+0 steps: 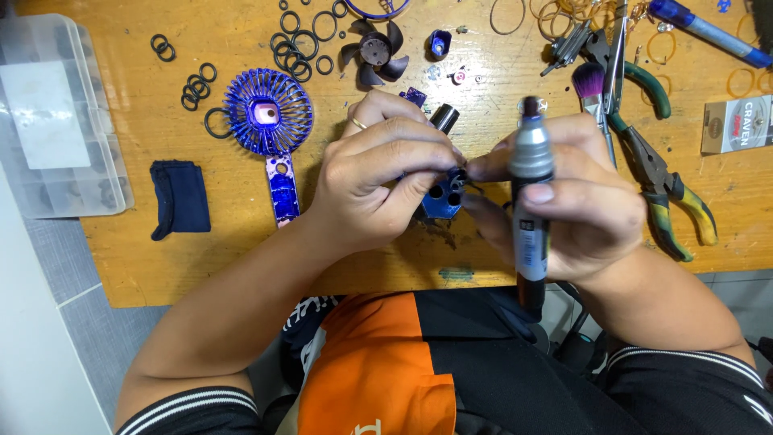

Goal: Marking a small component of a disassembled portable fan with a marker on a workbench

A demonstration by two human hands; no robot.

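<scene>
My left hand point(378, 173) grips a small blue fan part point(441, 198) with round holes, held just above the wooden table point(241, 250). A ring sits on one finger. My right hand point(572, 201) holds a silver and black pen-shaped tool point(531, 193) upright, and its fingertips touch the blue part too. A short dark cylinder point(444, 118) pokes out above my left fingers. The blue fan guard with its handle point(270, 121) lies to the left of my hands. The dark fan blade point(374, 52) lies farther back.
Several black O-rings point(294, 44) are scattered at the back. A clear compartment box point(56, 117) stands at the left edge, a dark cloth point(179, 198) beside it. Pliers point(664, 189), cutters point(636, 76), a small brush point(592, 89), rubber bands and a blue pen point(708, 32) lie right.
</scene>
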